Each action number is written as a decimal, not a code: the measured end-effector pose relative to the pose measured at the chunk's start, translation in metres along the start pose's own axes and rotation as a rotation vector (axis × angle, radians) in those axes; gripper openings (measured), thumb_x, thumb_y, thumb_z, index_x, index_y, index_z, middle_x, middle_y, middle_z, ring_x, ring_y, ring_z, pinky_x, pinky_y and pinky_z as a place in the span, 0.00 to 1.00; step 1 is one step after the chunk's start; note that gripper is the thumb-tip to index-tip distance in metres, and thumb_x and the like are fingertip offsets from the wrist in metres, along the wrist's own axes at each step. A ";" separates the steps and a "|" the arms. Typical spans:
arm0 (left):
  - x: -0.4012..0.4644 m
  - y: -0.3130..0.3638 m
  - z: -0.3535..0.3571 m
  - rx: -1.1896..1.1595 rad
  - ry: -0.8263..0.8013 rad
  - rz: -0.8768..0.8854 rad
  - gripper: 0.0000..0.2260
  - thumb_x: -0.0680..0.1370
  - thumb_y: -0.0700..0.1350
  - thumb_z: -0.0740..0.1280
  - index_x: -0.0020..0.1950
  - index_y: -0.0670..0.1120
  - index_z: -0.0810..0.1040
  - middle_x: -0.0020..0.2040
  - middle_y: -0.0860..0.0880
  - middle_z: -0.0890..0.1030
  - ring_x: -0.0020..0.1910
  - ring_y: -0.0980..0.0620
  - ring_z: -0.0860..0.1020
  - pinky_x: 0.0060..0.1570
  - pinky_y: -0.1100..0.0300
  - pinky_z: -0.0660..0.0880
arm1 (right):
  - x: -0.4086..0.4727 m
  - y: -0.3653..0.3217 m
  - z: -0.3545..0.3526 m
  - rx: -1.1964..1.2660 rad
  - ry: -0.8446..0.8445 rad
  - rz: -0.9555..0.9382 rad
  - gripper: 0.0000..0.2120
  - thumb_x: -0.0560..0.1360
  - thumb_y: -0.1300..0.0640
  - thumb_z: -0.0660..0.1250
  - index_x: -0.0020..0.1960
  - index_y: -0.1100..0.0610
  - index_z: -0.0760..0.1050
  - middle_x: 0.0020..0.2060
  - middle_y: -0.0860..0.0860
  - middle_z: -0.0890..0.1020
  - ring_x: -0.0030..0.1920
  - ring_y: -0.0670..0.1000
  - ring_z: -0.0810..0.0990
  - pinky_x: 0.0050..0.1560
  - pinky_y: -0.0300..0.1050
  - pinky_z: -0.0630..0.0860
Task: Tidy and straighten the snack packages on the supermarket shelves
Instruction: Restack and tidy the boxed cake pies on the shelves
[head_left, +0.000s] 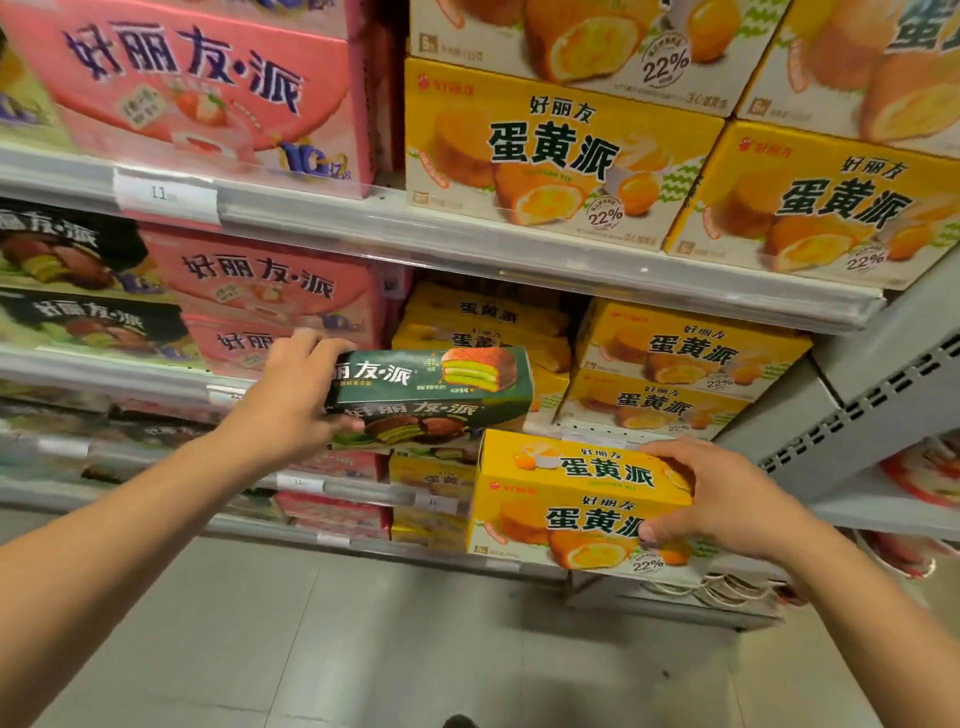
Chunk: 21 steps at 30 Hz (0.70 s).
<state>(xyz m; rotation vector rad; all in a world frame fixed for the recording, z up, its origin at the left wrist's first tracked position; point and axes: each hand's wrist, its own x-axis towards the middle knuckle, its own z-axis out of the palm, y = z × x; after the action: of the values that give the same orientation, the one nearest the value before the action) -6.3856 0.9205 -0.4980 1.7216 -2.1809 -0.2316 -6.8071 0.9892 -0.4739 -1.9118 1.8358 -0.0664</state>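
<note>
A: Left hand (291, 400), what have you got?

B: Your fingers and thumb are clamped round the left end of the green pie box (431, 395), grip closed on it. You hold it in the air in front of the middle shelf (571, 270), below its front rail, tilted a little.

A: Right hand (727, 493)?

B: It's grasping the right end of the yellow egg-yolk pie box (576, 499), fingers over the top, thumb on the front face. That box sits just below and right of the green pie box, corners nearly touching.

A: Around them?

B: Stacked yellow boxes (680, 374) behind and right of the green pie box, pink strawberry boxes (270, 291) to its left, more yellow cartons (561, 150) on the shelf above. Grey floor tiles (363, 649) underneath.
</note>
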 end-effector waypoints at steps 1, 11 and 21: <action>-0.009 -0.011 0.000 -0.010 -0.009 -0.018 0.40 0.65 0.51 0.81 0.71 0.44 0.67 0.60 0.44 0.68 0.59 0.44 0.64 0.61 0.48 0.66 | -0.004 -0.005 -0.004 -0.037 0.021 0.004 0.48 0.52 0.36 0.81 0.69 0.45 0.69 0.56 0.39 0.74 0.55 0.45 0.74 0.56 0.46 0.73; -0.084 -0.102 -0.008 0.015 -0.124 -0.063 0.40 0.62 0.49 0.82 0.70 0.42 0.70 0.59 0.43 0.70 0.59 0.41 0.67 0.61 0.46 0.68 | -0.006 -0.088 -0.035 -0.089 0.327 -0.017 0.46 0.56 0.38 0.77 0.70 0.51 0.69 0.58 0.49 0.75 0.56 0.50 0.73 0.56 0.49 0.72; -0.104 -0.120 -0.002 -0.009 -0.174 -0.050 0.38 0.65 0.52 0.80 0.71 0.45 0.68 0.59 0.49 0.67 0.59 0.49 0.64 0.61 0.51 0.69 | 0.089 -0.140 -0.001 -0.359 0.619 -0.054 0.33 0.69 0.38 0.71 0.65 0.56 0.69 0.55 0.53 0.77 0.57 0.56 0.74 0.57 0.55 0.74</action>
<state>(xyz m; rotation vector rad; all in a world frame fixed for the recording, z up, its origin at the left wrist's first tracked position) -6.2557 0.9919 -0.5549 1.8140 -2.2548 -0.4182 -6.6689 0.9010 -0.4464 -2.3780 2.3110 -0.4130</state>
